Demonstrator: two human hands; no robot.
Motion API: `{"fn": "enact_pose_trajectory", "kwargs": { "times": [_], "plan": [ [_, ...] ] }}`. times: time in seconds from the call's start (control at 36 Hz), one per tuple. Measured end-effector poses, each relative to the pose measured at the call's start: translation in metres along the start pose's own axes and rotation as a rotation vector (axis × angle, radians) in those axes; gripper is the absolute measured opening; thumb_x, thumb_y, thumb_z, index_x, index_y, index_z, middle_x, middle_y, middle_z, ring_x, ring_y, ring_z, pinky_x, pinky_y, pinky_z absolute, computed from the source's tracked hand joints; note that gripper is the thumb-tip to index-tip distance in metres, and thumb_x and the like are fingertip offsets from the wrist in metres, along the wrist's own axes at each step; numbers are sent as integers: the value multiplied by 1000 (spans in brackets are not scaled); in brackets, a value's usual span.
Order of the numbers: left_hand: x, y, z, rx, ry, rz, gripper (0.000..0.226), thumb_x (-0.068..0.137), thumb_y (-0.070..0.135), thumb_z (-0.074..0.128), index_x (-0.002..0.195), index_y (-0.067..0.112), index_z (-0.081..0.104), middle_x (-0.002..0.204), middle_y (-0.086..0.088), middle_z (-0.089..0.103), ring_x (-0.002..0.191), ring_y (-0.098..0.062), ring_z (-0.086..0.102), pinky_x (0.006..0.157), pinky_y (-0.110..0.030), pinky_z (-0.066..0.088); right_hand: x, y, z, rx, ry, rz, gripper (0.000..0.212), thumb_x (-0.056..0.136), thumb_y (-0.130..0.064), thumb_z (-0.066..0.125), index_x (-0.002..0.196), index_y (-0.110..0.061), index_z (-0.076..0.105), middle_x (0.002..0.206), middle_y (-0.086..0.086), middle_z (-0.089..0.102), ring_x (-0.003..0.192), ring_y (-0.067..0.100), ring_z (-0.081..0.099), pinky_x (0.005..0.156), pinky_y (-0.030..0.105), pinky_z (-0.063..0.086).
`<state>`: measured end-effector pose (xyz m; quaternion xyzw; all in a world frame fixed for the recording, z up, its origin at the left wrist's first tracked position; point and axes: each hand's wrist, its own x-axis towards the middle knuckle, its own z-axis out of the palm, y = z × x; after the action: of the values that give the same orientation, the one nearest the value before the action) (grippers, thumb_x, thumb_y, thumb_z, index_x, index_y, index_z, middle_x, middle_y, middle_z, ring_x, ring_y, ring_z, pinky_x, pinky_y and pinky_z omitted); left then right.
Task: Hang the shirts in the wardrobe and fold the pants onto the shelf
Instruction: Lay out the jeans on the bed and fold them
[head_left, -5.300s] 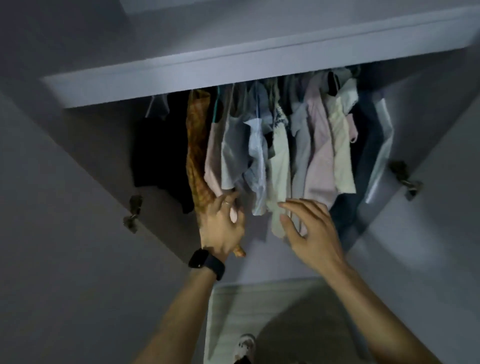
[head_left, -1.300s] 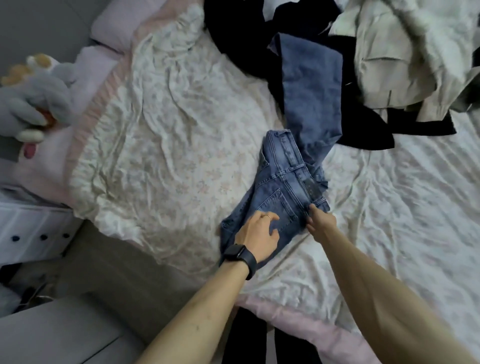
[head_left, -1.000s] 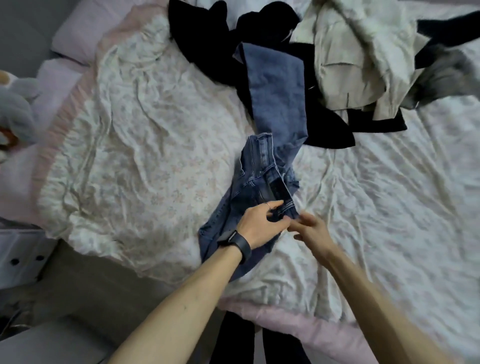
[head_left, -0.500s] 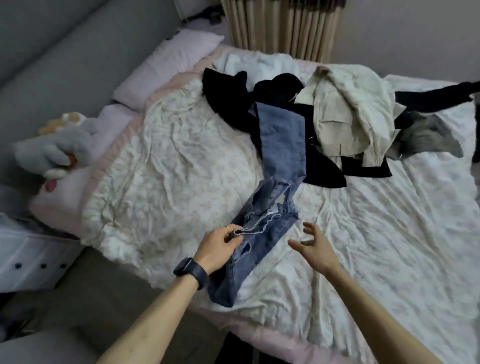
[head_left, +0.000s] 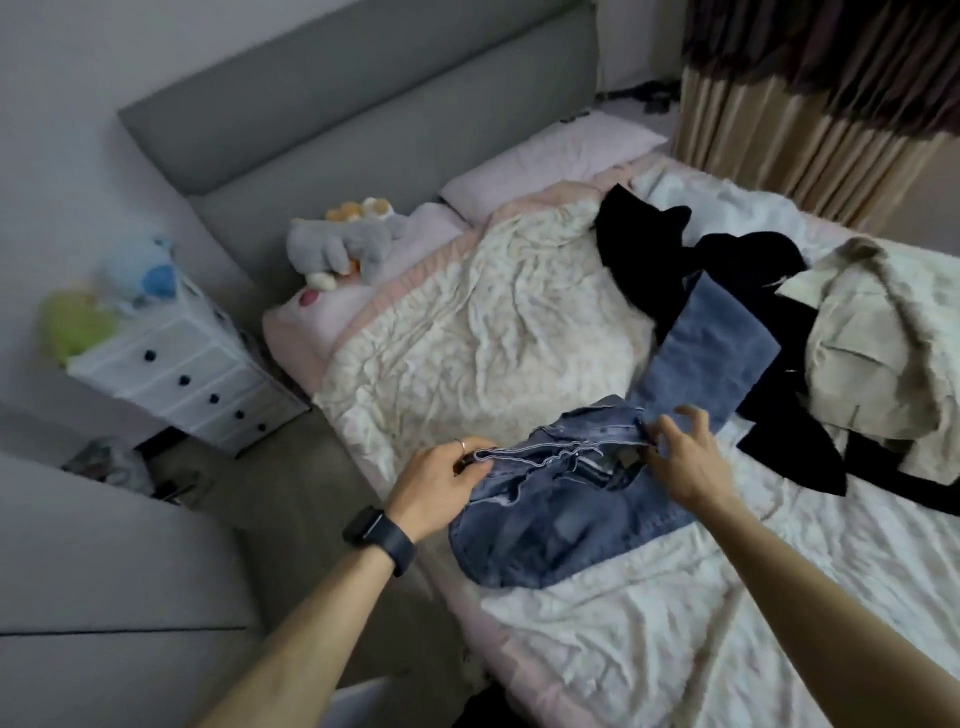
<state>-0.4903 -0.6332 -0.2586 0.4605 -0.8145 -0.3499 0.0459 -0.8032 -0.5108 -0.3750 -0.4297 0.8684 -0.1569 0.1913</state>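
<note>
Blue jeans (head_left: 566, 499) lie on the bed (head_left: 498, 332) near its edge, one leg running up to a heap of dark and beige clothes (head_left: 779, 332). Left hand (head_left: 436, 488) pinches the waistband's left end; right hand (head_left: 680, 462) pinches its right end.

Dim, flat indoor light with soft shadows — slightly blurred throughout, wide-angle bending at the edges, no glare.

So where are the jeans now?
The jeans lie on the bed at its near edge, centre of view, waistband gripped between the left hand and right hand, below black clothes.
</note>
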Motion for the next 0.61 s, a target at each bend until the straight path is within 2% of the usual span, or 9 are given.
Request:
{"fn": "enact_pose_trajectory", "kwargs": {
  "times": [0.06, 0.11, 0.22, 0.31, 0.36, 0.44, 0.53, 0.58, 0.61],
  "plan": [
    [0, -2, -8, 7, 17, 8, 23, 98, 33, 61, 119, 33, 69, 105, 14, 73, 97, -6, 67, 87, -29, 54, 0, -8, -9, -66, -56, 46, 18, 98, -34, 53, 111, -22, 47, 131, 13, 51, 103, 40, 62, 78, 43, 50],
    [1, -1, -17, 9, 39, 27, 23, 97, 34, 61, 119, 32, 69, 103, 15, 73, 95, -5, 67, 85, -29, 54, -4, -16, -20, -84, -6, 71, 15, 99, -29, 45, 102, -17, 36, 109, 19, 63, 91, 40, 64, 67, 41, 43],
    [14, 22, -41, -8, 111, 124, 21, 98, 33, 60, 116, 34, 69, 93, 12, 74, 87, -10, 68, 76, -31, 54, -24, -27, -71, -13, 220, 125, 22, 96, -21, 46, 95, -17, 24, 88, 25, 63, 75, 46, 61, 58, 42, 36],
    [33, 62, -62, 8, 183, 282, 20, 99, 34, 57, 116, 34, 68, 90, 6, 74, 86, -17, 68, 72, -33, 51, -56, -34, -129, 129, 461, 139, 17, 94, -15, 47, 105, -16, 35, 82, 24, 62, 63, 40, 51, 57, 41, 33],
    [44, 97, -75, 8, 237, 395, 21, 100, 35, 54, 118, 33, 66, 97, 2, 75, 91, -22, 67, 76, -35, 52, -79, -40, -172, 225, 611, 158, 25, 93, -15, 47, 117, -21, 54, 80, 15, 65, 69, 33, 53, 65, 39, 37],
    [51, 156, -96, 22, 332, 582, 26, 103, 34, 50, 122, 25, 64, 104, -11, 74, 96, -37, 65, 75, -42, 51, -116, -57, -236, 470, 757, 241, 31, 91, -21, 45, 103, -28, 73, 96, 0, 74, 93, 23, 66, 86, 36, 52],
    [47, 218, -122, -3, 421, 737, 27, 104, 29, 48, 125, 18, 63, 102, -20, 72, 95, -44, 64, 72, -44, 49, -156, -74, -293, 534, 946, 247, 27, 89, -22, 51, 95, -34, 74, 90, -12, 71, 95, 14, 67, 84, 23, 50],
    [37, 254, -142, -80, 463, 812, 26, 104, 27, 47, 126, 20, 61, 98, -21, 72, 92, -43, 64, 70, -45, 49, -190, -91, -326, 472, 1022, 180, 28, 86, -18, 59, 105, -32, 73, 94, -12, 71, 97, 11, 65, 81, 14, 46],
    [35, 267, -149, -115, 489, 835, 24, 104, 27, 47, 125, 22, 59, 95, -20, 72, 89, -43, 64, 65, -42, 46, -202, -98, -337, 417, 1041, 145, 34, 84, -13, 62, 113, -28, 71, 99, -7, 72, 99, 14, 65, 85, 19, 48]
  ]
}}
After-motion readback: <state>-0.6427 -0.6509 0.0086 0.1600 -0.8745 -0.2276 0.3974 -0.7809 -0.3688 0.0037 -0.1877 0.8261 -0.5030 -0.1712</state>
